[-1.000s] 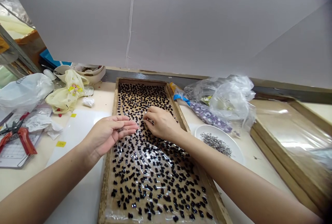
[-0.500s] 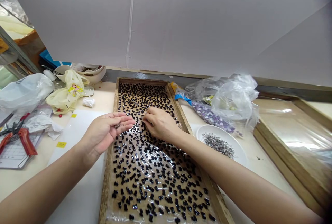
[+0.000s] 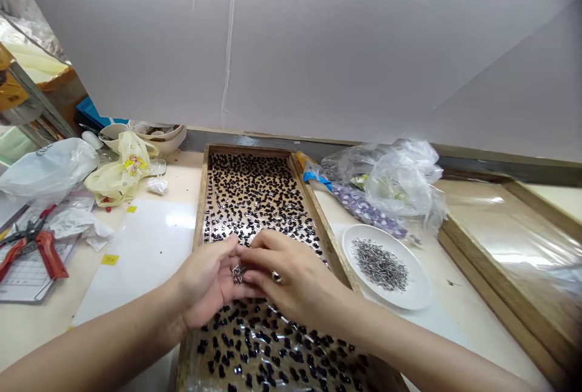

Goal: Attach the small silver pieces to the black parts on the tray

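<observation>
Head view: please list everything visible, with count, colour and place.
Table: 1, cream, underneath
Tray: 1, brown, centre
Black pieces: uncounted, black, in tray
Plate: 1, white, right of tray
Pins: many, silver, on plate, in left hand
Second tray: 1, brown, right
Clear bags: uncertain, transparent, back right
Pouch: 1, purple, by clear bags
Yellow bag: 1, yellow, left
Translucent bag: 1, whitish, left
Bowls: about 2, white, back left
Pliers: 1, red handles, left
Crumpled paper: 1, white, by pliers
Sheet: 1, white, left
Labels: at least 2, yellow, on sheet
Panel: 1, grey, back
Left hand: 1, bare, over tray
Right hand: 1, bare, over tray
</observation>
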A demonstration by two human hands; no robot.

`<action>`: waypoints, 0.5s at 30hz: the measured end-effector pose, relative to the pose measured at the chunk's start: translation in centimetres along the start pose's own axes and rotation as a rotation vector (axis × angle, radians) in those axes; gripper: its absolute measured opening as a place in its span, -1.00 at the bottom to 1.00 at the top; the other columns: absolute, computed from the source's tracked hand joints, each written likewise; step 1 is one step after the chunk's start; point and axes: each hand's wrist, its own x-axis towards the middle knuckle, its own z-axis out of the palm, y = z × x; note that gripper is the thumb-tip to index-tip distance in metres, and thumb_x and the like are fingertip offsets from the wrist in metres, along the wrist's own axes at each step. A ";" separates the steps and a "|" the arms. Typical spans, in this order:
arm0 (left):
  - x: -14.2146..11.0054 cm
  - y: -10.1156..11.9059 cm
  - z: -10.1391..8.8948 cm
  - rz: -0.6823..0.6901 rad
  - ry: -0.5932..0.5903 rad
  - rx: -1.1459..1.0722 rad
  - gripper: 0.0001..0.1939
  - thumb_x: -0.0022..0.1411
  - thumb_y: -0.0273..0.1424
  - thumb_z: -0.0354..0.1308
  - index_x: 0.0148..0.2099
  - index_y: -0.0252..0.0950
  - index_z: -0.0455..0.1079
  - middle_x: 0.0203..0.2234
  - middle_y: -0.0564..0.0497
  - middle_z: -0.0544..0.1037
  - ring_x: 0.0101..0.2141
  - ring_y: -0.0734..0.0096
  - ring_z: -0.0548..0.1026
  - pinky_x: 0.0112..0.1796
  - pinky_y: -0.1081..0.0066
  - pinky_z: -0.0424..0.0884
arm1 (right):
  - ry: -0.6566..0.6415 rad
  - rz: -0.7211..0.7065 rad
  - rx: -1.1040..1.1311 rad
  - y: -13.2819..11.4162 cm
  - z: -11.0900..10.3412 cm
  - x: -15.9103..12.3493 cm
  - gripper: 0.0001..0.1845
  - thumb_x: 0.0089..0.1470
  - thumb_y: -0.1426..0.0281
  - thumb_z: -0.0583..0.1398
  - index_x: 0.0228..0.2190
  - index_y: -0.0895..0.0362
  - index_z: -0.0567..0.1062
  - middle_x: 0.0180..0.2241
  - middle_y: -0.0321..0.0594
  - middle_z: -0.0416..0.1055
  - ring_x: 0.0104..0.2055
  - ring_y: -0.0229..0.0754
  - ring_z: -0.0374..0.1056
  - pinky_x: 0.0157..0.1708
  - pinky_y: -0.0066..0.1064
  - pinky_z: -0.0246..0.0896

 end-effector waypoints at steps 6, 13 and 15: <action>-0.5 -0.7 0.1 -0.002 0.008 0.008 -0.66 0.31 -0.35 -0.13 -0.40 -0.41 0.34 -0.47 -0.11 0.46 -0.40 0.36 0.46 -0.24 0.24 0.43 | 0.032 -0.003 -0.170 -0.5 1.6 -1.2 -0.82 0.03 0.54 0.11 -0.56 0.20 0.43 -0.50 -0.19 0.31 -0.46 -0.25 0.15 -0.48 -0.40 0.01; -0.3 -0.8 0.4 -0.019 -0.040 0.034 -0.70 0.30 -0.39 -0.10 -0.37 -0.42 0.36 -0.47 -0.08 0.44 -0.43 0.42 0.43 -0.28 0.28 0.42 | 0.027 0.056 -0.011 -0.8 1.0 -1.5 -0.84 0.04 0.56 0.06 -0.48 0.19 0.42 -0.46 -0.20 0.28 -0.44 -0.26 0.16 -0.48 -0.43 0.03; -0.3 -0.8 0.5 0.007 -0.047 0.043 -0.75 0.27 -0.45 -0.06 -0.38 -0.42 0.37 -0.46 -0.05 0.43 -0.43 0.45 0.41 -0.29 0.30 0.43 | 0.044 0.084 0.067 -0.9 0.8 -1.6 -0.85 0.04 0.56 0.05 -0.45 0.20 0.41 -0.44 -0.19 0.28 -0.42 -0.25 0.17 -0.46 -0.42 0.06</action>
